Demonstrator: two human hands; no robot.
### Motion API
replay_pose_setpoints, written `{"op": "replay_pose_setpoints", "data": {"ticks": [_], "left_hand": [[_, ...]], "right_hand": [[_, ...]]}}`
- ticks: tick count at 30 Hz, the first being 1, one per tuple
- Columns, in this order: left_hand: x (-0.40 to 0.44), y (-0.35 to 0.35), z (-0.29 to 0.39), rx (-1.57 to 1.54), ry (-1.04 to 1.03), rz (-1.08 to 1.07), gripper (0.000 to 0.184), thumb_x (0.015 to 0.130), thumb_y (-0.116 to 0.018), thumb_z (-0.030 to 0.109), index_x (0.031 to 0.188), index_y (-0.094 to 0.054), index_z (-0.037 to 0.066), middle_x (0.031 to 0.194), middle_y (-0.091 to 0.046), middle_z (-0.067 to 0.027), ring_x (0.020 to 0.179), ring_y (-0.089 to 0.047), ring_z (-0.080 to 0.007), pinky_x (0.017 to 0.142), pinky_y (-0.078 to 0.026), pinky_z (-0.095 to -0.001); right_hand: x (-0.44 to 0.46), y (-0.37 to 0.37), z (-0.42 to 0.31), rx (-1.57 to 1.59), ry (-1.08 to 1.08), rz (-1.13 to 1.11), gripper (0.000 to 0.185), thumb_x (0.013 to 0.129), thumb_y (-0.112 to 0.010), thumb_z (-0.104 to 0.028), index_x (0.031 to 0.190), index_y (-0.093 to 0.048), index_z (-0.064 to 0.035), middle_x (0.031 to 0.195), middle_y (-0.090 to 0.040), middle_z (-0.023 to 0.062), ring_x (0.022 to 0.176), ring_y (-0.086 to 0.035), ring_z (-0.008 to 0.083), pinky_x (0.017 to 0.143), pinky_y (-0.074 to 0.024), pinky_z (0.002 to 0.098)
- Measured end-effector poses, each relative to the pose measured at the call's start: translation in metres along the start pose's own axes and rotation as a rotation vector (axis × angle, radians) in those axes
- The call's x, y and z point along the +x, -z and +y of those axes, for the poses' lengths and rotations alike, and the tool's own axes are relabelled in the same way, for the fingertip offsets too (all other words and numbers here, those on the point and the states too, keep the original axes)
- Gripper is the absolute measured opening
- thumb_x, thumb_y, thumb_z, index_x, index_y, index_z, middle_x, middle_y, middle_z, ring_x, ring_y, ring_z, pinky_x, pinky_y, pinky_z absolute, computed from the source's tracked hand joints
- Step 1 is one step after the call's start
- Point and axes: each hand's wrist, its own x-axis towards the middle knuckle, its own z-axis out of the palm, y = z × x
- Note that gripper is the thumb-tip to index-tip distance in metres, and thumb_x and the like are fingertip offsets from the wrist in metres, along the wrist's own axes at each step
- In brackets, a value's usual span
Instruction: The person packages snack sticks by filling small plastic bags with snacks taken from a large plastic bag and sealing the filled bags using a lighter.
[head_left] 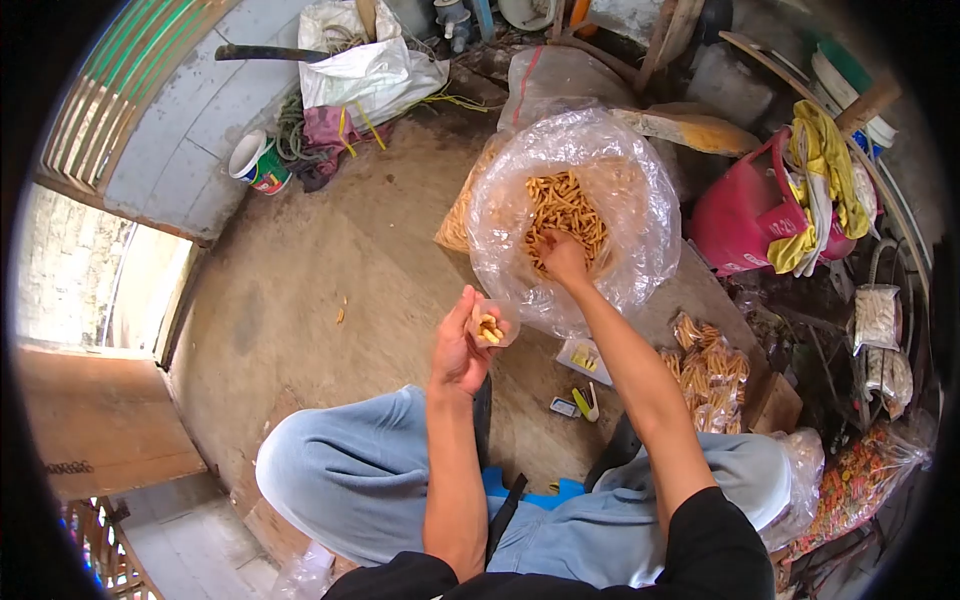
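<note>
My left hand holds a small clear plastic bag with its mouth facing up, and a few golden-brown snack sticks lie inside it. To its upper right stands a large clear plastic bag, wide open and filled with a heap of the same fried snack sticks. My right hand reaches down into this heap with its fingers curled among the sticks. The fingertips are partly buried, so how many sticks they grip is hidden.
Filled snack packs lie beside my right forearm. On the floor before me are a small white container, a yellow-green stapler and a small box. A pink tub with cloths stands right; a white bucket stands far left.
</note>
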Motion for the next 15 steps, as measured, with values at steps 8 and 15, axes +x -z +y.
{"op": "replay_pose_setpoints", "data": {"ticks": [8,15], "left_hand": [[0.007,-0.006,-0.005,0.0,0.022,0.041,0.024,0.093,-0.055,0.039,0.094,-0.054,0.015,0.077,-0.063,-0.0018,0.066,-0.062,-0.0159,0.052,-0.048,-0.0252],[0.001,-0.013,-0.006,-0.033,0.017,0.011,0.029,0.093,-0.052,0.039,0.1,-0.057,0.011,0.089,-0.067,-0.0059,0.073,-0.066,-0.0181,0.056,-0.055,-0.0284]], "right_hand": [[0.009,-0.01,0.008,0.179,-0.083,-0.004,0.021,0.078,-0.069,-0.015,0.093,-0.069,-0.0003,0.081,-0.069,0.0118,0.071,-0.065,0.0189,0.068,-0.0496,0.0296],[0.001,0.024,0.014,0.342,-0.177,0.023,0.019,0.079,-0.067,-0.015,0.092,-0.069,-0.0008,0.078,-0.069,0.0109,0.071,-0.064,0.019,0.066,-0.0495,0.0307]]}}
